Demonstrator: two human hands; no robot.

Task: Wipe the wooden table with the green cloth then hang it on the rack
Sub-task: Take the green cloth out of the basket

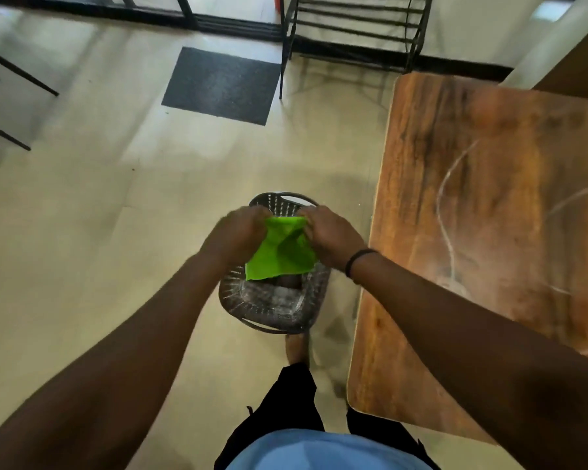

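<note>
Both hands, left hand (238,232) and right hand (330,234), pinch the green cloth's (280,252) top corners, spreading it above the basket (272,310), probably to wipe the wooden table (489,232).

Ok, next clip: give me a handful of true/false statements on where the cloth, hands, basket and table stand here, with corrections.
1. Both the left hand and right hand grip the green cloth. True.
2. The cloth lies flat on the wooden table. False: it is held up above the grey plastic basket.
3. The basket stands on the floor, left of the table. True.
4. The cloth hangs on the black metal rack. False: the rack's visible bars are bare.
5. White streaks mark the tabletop. True.
</note>
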